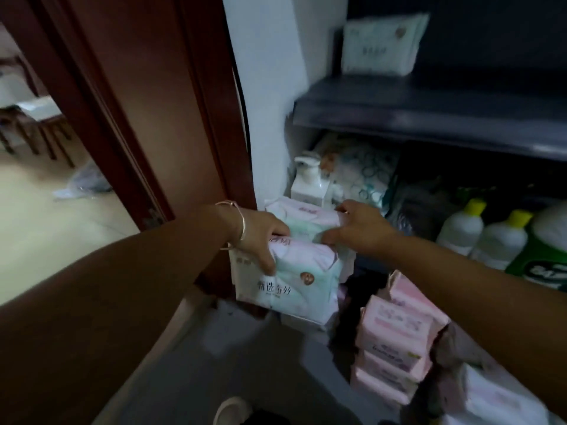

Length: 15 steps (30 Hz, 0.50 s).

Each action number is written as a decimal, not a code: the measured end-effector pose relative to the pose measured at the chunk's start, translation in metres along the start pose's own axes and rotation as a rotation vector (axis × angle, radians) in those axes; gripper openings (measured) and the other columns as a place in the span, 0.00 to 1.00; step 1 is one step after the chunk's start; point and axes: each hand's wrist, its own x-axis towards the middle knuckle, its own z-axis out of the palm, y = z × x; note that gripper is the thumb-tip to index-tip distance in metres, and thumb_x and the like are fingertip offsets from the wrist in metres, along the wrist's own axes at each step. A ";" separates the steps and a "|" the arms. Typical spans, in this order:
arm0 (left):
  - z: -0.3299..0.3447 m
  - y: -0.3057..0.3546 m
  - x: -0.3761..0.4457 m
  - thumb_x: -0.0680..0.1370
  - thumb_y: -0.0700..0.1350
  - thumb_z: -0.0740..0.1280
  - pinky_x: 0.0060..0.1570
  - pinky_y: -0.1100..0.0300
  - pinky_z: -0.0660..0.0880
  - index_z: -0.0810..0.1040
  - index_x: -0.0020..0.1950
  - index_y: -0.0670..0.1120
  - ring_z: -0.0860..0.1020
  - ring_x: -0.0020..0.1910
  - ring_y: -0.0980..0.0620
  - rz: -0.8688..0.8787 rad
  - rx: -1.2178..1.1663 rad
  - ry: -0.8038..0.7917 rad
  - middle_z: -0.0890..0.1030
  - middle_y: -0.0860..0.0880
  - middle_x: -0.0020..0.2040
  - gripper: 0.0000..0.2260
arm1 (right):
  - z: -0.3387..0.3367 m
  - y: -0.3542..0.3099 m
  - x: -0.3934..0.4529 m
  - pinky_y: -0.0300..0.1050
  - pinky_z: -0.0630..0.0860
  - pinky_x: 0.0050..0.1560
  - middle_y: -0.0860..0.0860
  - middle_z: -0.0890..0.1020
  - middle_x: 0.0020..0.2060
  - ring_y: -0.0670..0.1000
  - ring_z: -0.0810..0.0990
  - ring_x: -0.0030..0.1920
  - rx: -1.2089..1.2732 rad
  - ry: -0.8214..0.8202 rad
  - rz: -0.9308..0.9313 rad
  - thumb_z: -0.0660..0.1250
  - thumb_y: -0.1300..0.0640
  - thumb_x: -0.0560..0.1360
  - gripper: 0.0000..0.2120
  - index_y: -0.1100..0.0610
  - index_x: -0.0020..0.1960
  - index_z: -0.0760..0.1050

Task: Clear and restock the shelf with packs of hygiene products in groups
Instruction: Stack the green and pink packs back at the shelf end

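From the head view, both hands clasp a bundle of mint-and-pink packs (294,265) standing on end by the doorframe: the left hand (260,237) at its nine o'clock edge, the right hand (356,228) at two o'clock. The dark shelf (429,115) lies toward one o'clock, so the right hand is nearer.

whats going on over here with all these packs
A person is gripping a bundle of mint-and-pink hygiene packs with both hands, left hand on its near side, right hand on its far side, beside the dark shelf unit. One similar pack stands on the upper shelf. Pink packs are stacked low on the right, near yellow-capped bottles.
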 end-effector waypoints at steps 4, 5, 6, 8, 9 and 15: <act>-0.061 0.024 -0.032 0.67 0.48 0.76 0.49 0.57 0.79 0.75 0.57 0.51 0.78 0.50 0.53 0.016 -0.032 0.103 0.78 0.54 0.50 0.20 | -0.063 -0.026 -0.011 0.39 0.73 0.37 0.51 0.78 0.43 0.45 0.75 0.38 0.168 0.107 -0.080 0.76 0.59 0.66 0.12 0.56 0.48 0.77; -0.075 0.030 -0.038 0.67 0.48 0.76 0.49 0.57 0.79 0.76 0.56 0.50 0.79 0.50 0.53 0.023 -0.031 0.131 0.78 0.53 0.50 0.20 | -0.077 -0.031 -0.011 0.39 0.74 0.37 0.50 0.79 0.43 0.45 0.76 0.38 0.200 0.143 -0.095 0.76 0.59 0.66 0.12 0.56 0.47 0.77; -0.089 0.035 -0.044 0.67 0.48 0.76 0.49 0.57 0.79 0.76 0.56 0.49 0.79 0.50 0.52 0.028 -0.028 0.158 0.79 0.53 0.51 0.19 | -0.091 -0.035 -0.010 0.39 0.75 0.37 0.51 0.80 0.43 0.46 0.77 0.39 0.236 0.182 -0.108 0.76 0.59 0.66 0.12 0.56 0.47 0.78; -0.113 0.044 -0.055 0.67 0.46 0.76 0.44 0.59 0.80 0.77 0.56 0.50 0.81 0.49 0.52 0.034 -0.057 0.203 0.80 0.53 0.50 0.19 | -0.117 -0.045 -0.008 0.42 0.77 0.40 0.52 0.80 0.46 0.49 0.79 0.43 0.284 0.260 -0.132 0.76 0.58 0.66 0.15 0.57 0.50 0.77; -0.125 0.047 -0.059 0.67 0.45 0.76 0.41 0.61 0.80 0.78 0.55 0.50 0.81 0.47 0.53 0.037 -0.085 0.220 0.81 0.52 0.49 0.18 | -0.129 -0.050 -0.008 0.43 0.77 0.41 0.52 0.80 0.47 0.51 0.79 0.45 0.309 0.292 -0.138 0.76 0.57 0.66 0.16 0.57 0.51 0.77; -0.182 0.063 -0.066 0.67 0.44 0.76 0.26 0.70 0.73 0.79 0.53 0.49 0.78 0.32 0.61 0.069 -0.114 0.324 0.81 0.55 0.40 0.16 | -0.184 -0.064 0.006 0.54 0.80 0.50 0.55 0.80 0.51 0.56 0.81 0.49 0.437 0.366 -0.170 0.77 0.57 0.66 0.17 0.57 0.53 0.76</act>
